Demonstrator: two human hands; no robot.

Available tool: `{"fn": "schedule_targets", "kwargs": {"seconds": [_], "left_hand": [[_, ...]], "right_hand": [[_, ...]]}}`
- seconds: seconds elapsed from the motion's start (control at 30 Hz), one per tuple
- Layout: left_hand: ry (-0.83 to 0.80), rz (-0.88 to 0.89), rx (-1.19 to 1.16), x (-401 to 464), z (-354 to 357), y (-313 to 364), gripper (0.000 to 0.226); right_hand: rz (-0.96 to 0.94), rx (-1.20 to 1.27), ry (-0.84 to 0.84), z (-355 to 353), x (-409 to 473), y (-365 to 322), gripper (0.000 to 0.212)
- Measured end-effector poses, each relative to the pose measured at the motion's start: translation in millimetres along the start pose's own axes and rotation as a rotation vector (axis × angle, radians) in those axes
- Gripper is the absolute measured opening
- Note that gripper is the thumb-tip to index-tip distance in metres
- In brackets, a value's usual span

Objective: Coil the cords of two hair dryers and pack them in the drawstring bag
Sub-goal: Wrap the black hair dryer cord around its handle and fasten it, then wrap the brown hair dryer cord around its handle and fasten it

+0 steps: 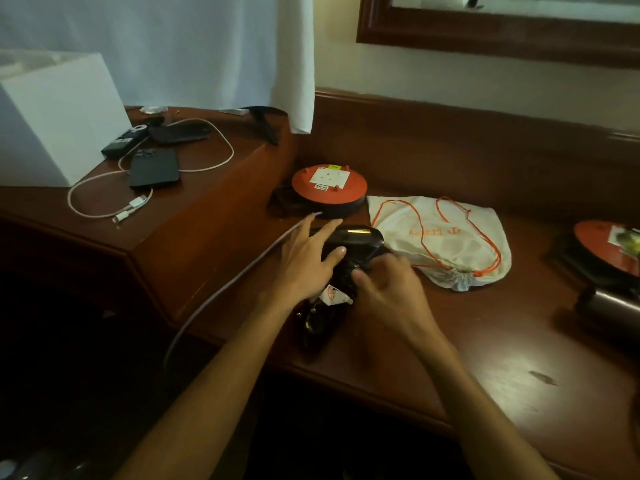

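Gripping hair dryer [349, 244] near desk edge [346, 372], both hands; bag [446, 244] just beside.

One head-worn camera looks forward and down, close over the wooden desk [485, 341].

2 bare forearms, left hand [304, 258] and right hand [388, 289] ungloved.
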State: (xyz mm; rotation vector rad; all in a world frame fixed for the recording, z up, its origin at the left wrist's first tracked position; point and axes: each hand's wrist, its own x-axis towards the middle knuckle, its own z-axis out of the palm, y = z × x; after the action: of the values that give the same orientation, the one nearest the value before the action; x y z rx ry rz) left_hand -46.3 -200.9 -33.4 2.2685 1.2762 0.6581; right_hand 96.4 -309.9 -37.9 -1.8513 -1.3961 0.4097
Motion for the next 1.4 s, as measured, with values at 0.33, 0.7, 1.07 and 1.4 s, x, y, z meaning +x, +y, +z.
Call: {"fn": "schedule_targets", "kwargs": {"seconds": [0.33, 0.7, 1.07, 1.4], "left_hand": [[-0.030, 0.024, 0.221, -74.7, 30.0, 6.7, 0.067], [-0.077, 0.041, 0.190, -33.0, 9.7, -25.5, 0.067], [0.050, 0.281, 0.247, -32.4, 17.2, 45.9, 0.055], [-0.256, 0.177, 0.156, 47.2, 123.5, 104.1, 0.063]], "right_hand": [[-0.179, -0.022, -0.193, 1.1, 77.7, 32.5, 0.062], [-0.103, 0.011, -0.096, 22.9, 110.0, 21.9, 0.062], [0.060, -0.243, 0.229, -50.8, 87.1, 76.3, 0.040], [0.197, -0.494, 0.154, -91.0, 32.4, 133.2, 0.052]]}}
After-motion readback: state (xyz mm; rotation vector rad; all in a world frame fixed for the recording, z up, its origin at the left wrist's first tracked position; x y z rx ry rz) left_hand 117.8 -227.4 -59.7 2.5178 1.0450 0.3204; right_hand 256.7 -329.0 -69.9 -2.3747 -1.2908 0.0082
